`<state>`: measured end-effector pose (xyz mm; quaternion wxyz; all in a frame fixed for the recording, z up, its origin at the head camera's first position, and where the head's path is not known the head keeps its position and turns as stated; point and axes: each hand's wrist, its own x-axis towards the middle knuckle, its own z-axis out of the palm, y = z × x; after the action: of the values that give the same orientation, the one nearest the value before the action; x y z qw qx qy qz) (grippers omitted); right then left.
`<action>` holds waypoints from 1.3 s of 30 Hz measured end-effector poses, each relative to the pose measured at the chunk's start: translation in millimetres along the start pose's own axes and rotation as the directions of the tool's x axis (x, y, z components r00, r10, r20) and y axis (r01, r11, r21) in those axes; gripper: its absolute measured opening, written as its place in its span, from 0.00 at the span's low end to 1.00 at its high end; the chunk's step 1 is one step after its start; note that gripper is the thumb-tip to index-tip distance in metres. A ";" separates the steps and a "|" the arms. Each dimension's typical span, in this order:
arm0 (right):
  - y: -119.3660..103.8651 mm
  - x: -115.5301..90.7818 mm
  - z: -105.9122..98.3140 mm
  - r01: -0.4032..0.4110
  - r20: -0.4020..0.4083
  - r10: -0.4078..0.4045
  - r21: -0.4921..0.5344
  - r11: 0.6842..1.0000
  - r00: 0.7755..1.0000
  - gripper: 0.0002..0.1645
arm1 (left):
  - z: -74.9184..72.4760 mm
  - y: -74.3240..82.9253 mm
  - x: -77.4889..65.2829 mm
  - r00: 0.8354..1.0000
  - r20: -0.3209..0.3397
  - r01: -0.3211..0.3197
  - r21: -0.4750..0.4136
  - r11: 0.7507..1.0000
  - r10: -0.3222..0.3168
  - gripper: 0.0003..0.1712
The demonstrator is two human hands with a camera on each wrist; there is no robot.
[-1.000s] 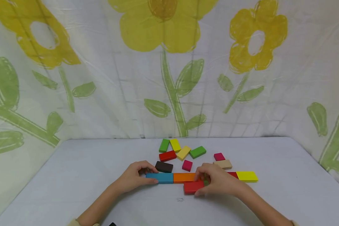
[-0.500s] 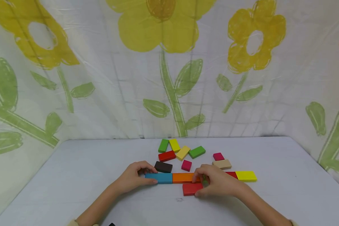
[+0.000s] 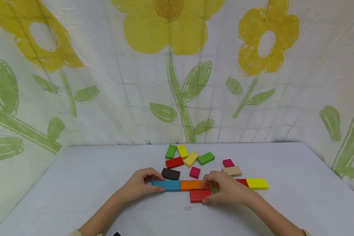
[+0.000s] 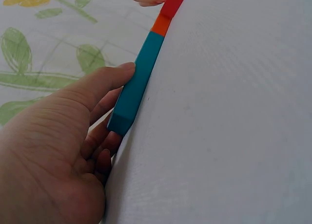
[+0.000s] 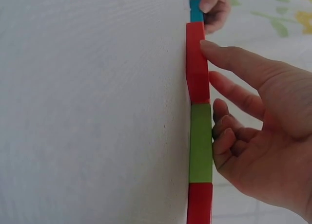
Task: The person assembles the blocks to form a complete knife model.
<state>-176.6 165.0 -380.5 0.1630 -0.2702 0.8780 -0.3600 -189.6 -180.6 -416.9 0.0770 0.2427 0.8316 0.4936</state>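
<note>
In the head view, a row of flat blocks lies across the table: a blue block [image 3: 166, 186], an orange block [image 3: 190, 185], a green one mostly hidden by the right hand, a dark red block [image 3: 242, 182] and a yellow block [image 3: 257, 184]. My left hand [image 3: 138, 186] grips the blue block's left end, thumb in front and fingers behind. A red block [image 3: 199, 196] lies against the row's near side, before the orange block. My right hand [image 3: 228, 189] has its thumb on this red block and fingertips over the orange one. The right wrist view shows the green block [image 5: 201, 143].
Behind the row lie a dark brown block [image 3: 170, 174], a pink block [image 3: 195, 172], a tan block [image 3: 232, 171] and a red block [image 3: 174, 162]. Farther back are a green block [image 3: 206, 158], a yellow block [image 3: 182, 151] and several others. A flowered cloth [image 3: 177, 82] hangs behind the table.
The red block under my right hand has shifted slightly left; over the last half second it has also moved a little back, up to the row. My left hand keeps its place on the blue block.
</note>
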 end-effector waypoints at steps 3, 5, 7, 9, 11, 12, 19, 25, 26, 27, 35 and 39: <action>0.3 0.0 0.2 -0.001 -0.005 0.001 0.003 1.000 1.000 0.17 | 0.2 0.2 0.1 1.000 -0.001 -0.003 0.002 1.000 0.003 0.14; 0.2 -0.4 0.2 0.000 -0.009 0.000 0.007 1.000 1.000 0.17 | 0.4 0.2 0.1 1.000 -0.001 -0.006 0.003 1.000 0.006 0.14; 0.0 -0.9 0.2 0.004 -0.012 -0.004 0.007 1.000 1.000 0.17 | 0.6 0.3 0.1 1.000 -0.001 -0.007 0.007 1.000 0.007 0.14; -0.1 -1.3 0.1 0.006 -0.015 -0.006 0.006 1.000 1.000 0.17 | 0.8 0.2 0.1 1.000 -0.001 -0.007 0.008 1.000 0.007 0.14; -0.3 -1.3 0.0 0.007 -0.015 -0.007 0.004 1.000 1.000 0.17 | 0.9 0.2 0.2 1.000 0.000 -0.007 0.008 1.000 0.007 0.14; -0.4 -1.4 0.0 0.006 -0.014 -0.006 0.004 1.000 1.000 0.17 | 1.0 0.2 0.1 1.000 0.001 -0.005 0.007 1.000 0.005 0.14; -1.2 -1.1 0.0 -0.009 -0.011 0.009 0.003 1.000 1.000 0.16 | 0.9 0.6 0.6 1.000 0.005 0.005 0.001 1.000 -0.005 0.14; -2.2 0.2 0.2 -0.026 -0.013 0.026 0.014 1.000 1.000 0.17 | 0.4 0.2 0.5 1.000 0.002 0.006 0.004 1.000 -0.006 0.14; -2.3 0.4 0.2 -0.030 -0.014 0.030 0.015 0.999 0.999 0.17 | 0.2 0.0 0.5 1.000 0.001 0.007 0.004 1.000 -0.007 0.14; -2.4 0.6 0.3 -0.033 -0.013 0.033 0.017 0.999 0.999 0.17 | 0.0 -0.1 0.5 1.000 0.001 0.008 0.004 1.000 -0.008 0.14; -1.5 1.1 0.8 -0.033 -0.015 0.033 0.009 0.999 0.999 0.18 | -0.8 -1.9 1.0 1.000 -0.003 0.006 0.018 1.000 -0.006 0.14; -1.0 1.3 1.2 -0.034 -0.013 0.034 0.019 0.999 0.999 0.19 | -0.6 -1.6 1.1 1.000 -0.001 0.008 0.019 1.000 -0.008 0.14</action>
<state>-176.7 163.0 -380.7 0.1660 -0.2512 0.8800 -0.3674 -191.3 -181.2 -417.8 0.0762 0.2395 0.8372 0.4856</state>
